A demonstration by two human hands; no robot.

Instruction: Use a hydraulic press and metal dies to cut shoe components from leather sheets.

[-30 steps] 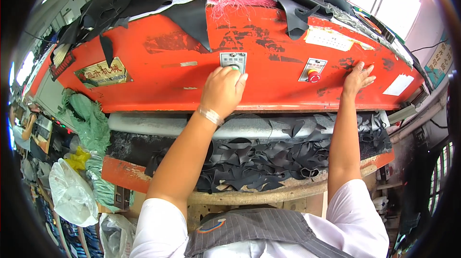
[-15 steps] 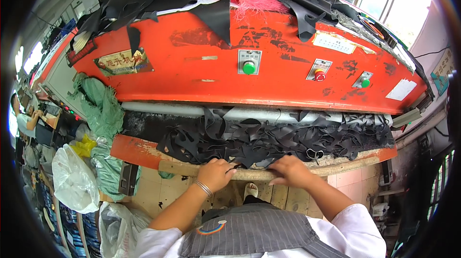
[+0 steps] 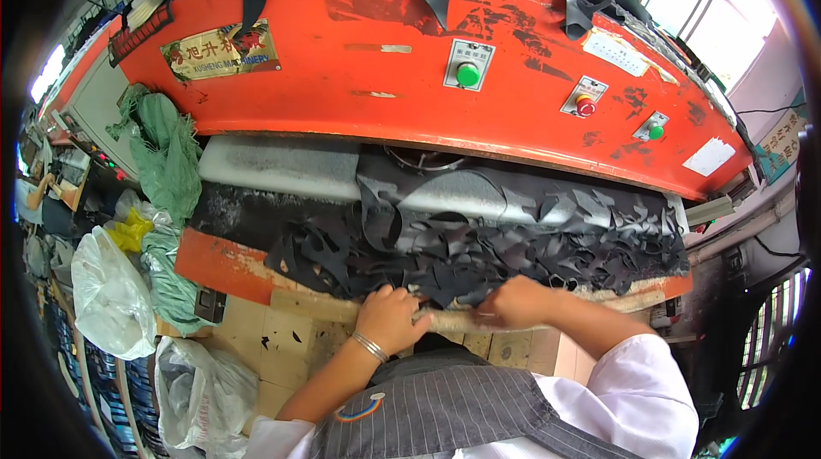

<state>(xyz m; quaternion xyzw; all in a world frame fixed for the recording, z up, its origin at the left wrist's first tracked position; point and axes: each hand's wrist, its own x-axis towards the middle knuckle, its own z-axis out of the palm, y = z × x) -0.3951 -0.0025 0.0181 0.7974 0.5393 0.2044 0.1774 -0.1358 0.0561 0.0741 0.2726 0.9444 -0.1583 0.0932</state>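
Note:
A tangled heap of black cut leather-like scraps [image 3: 479, 250] lies along the front of a press bed under a red machine. My left hand [image 3: 389, 320] rests at the wooden front edge [image 3: 312, 303], fingers curled at the near side of the scraps and thumb pointing right. To its right, my right hand [image 3: 519, 302] is closed into a loose fist against the same edge, slightly blurred. Whatever either set of fingers grips is hidden. Behind the heap, a black sheet [image 3: 479, 170] with curved cut-outs lies over the white cutting board [image 3: 282, 167], and a round metal ring [image 3: 428, 164] shows under the machine.
The red press front [image 3: 342, 57] carries a green button [image 3: 468, 74], a red button [image 3: 585, 106] and another green one [image 3: 656, 132]. At the left stand a green sack [image 3: 162, 155] and white plastic bags [image 3: 114, 297]. Tiled floor [image 3: 248, 335] shows below the edge.
My right hand has gone from spread fingers to a loose fist. More of the white board, the black sheet and the metal ring now show. The whole view has shifted.

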